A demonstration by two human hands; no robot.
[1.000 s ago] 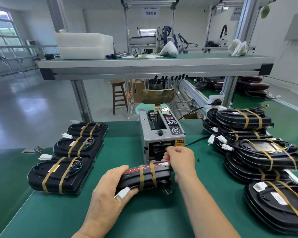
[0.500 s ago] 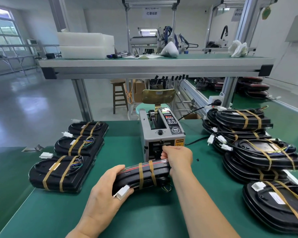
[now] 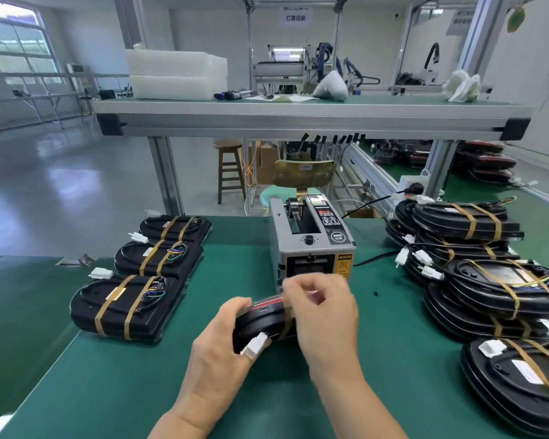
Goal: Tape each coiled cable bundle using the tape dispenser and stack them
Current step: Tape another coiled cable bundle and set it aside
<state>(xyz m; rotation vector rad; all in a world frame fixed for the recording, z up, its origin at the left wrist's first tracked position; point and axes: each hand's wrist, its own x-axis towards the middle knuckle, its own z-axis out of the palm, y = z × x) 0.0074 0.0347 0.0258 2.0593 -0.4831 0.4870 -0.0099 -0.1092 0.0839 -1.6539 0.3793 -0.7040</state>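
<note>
A black cable bundle (image 3: 260, 318) with a red edge, tan tape bands and a white connector lies tilted on the green table (image 3: 133, 384), just in front of the grey tape dispenser (image 3: 311, 245). My left hand (image 3: 222, 353) grips the bundle's near left end, with the thumb over its top. My right hand (image 3: 324, 315) is blurred above the bundle's right half. Its fingers are curled and seem to pinch a pale tape strip, and it hides that end of the bundle.
Three taped bundles sit in a row at the left (image 3: 124, 307) (image 3: 159, 259) (image 3: 175, 228). A large pile of bundles (image 3: 504, 289) fills the right side. An upper shelf (image 3: 298, 118) spans above, and the dispenser's power cord (image 3: 374, 258) runs right.
My right hand has pulled back from the dispenser's mouth and now sits over the bundle. My left hand has tipped the bundle and drawn it slightly nearer.
</note>
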